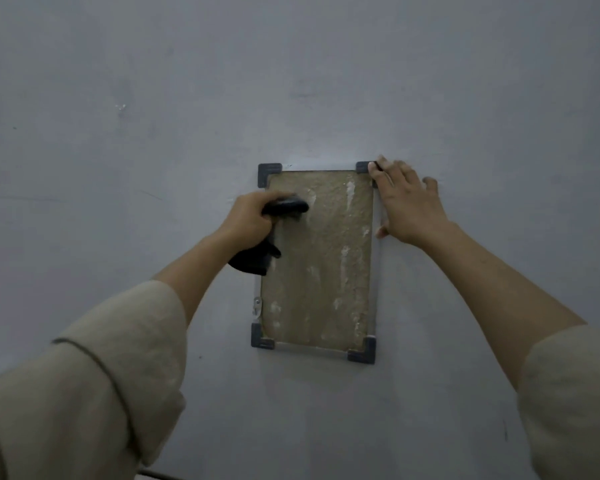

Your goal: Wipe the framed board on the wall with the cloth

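A small upright framed board (323, 268) hangs on the grey wall, its brownish surface streaked with pale dust, with dark plastic corner pieces and a thin metal frame. My left hand (250, 220) grips a dark cloth (284, 206) and presses it against the board's upper left area; the cloth's loose end hangs down below my fist. My right hand (407, 202) lies flat with fingers spread against the board's upper right edge and the wall beside it, covering part of the top right corner piece.
The plain grey wall (153, 133) fills the view around the board. A small metal bracket (257, 305) sits on the frame's lower left side. My beige sleeves (94, 368) cover the lower corners of the view.
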{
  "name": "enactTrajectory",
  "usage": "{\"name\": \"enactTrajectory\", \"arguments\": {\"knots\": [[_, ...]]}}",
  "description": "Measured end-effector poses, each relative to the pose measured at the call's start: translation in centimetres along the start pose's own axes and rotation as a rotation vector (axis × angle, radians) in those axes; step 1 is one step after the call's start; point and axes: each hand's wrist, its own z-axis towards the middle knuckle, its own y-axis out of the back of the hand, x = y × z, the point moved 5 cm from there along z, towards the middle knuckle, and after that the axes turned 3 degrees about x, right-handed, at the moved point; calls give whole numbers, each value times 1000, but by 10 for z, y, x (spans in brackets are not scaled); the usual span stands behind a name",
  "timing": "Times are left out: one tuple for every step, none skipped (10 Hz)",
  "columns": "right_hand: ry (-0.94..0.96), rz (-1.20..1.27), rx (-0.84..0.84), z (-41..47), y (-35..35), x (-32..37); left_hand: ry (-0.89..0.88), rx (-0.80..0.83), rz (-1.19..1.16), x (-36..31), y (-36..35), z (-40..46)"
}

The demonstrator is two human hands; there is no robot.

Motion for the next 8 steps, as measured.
{"name": "enactTrajectory", "arguments": {"knots": [[1, 5, 6, 0, -1, 0, 140, -196, -52, 14, 20, 7], [2, 14, 3, 1, -1, 0, 133, -165, -78, 2, -2, 2], [-3, 19, 3, 1, -2, -1, -13, -13, -24, -8, -14, 1], [0, 19, 1, 1, -2, -1, 29, -95, -60, 3, 10, 10], [0, 24, 6, 1, -3, 0, 134, -213, -111, 8, 14, 10], [-4, 26, 4, 1, -2, -1, 43, -60, -51, 1, -7, 10], [-7, 22, 9, 1, -2, 0, 26, -1, -61, 4, 8, 14], [-6, 21, 16, 1, -2, 0, 102, -192, -99, 9, 23, 17]]}}
